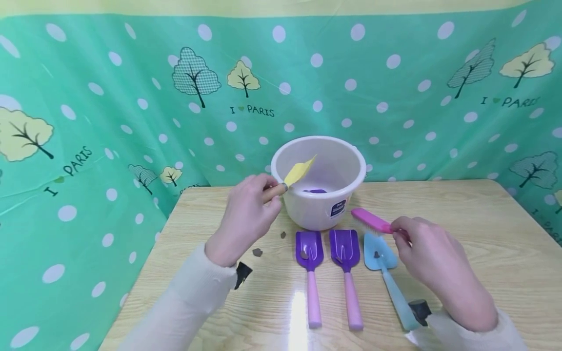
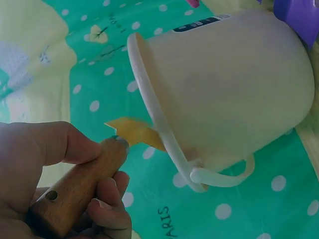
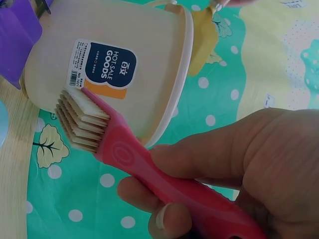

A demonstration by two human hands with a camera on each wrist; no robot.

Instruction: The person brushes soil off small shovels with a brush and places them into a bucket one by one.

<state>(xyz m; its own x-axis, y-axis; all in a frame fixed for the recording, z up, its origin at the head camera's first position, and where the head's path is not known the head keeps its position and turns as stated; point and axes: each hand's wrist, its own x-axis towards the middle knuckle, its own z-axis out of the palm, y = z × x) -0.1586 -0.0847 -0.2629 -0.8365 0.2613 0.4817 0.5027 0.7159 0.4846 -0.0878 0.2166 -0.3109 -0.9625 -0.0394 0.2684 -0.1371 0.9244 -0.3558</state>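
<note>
My left hand (image 1: 248, 207) grips the wooden handle (image 2: 82, 189) of a small hand shovel with a yellow blade (image 1: 299, 171). The blade tilts over the near left rim of a white bucket (image 1: 307, 210). Inside the bucket a bit of something purple (image 1: 316, 191) shows; the rest of it is hidden by the wall. In my right hand (image 1: 432, 248) is a pink brush (image 1: 370, 219), pinched between thumb and fingers. Its pale bristles (image 3: 82, 119) point downward, right of the bucket and above the blade of a light blue shovel (image 1: 381, 254).
Two purple shovels with pink handles lie side by side before the bucket, a left one (image 1: 312, 297) and a right one (image 1: 352, 300). Dark crumbs rest on the shovel blades, and a dark fragment (image 1: 257, 252) lies on the wooden table (image 1: 478, 209). A green dotted cloth (image 1: 316, 83) hangs behind.
</note>
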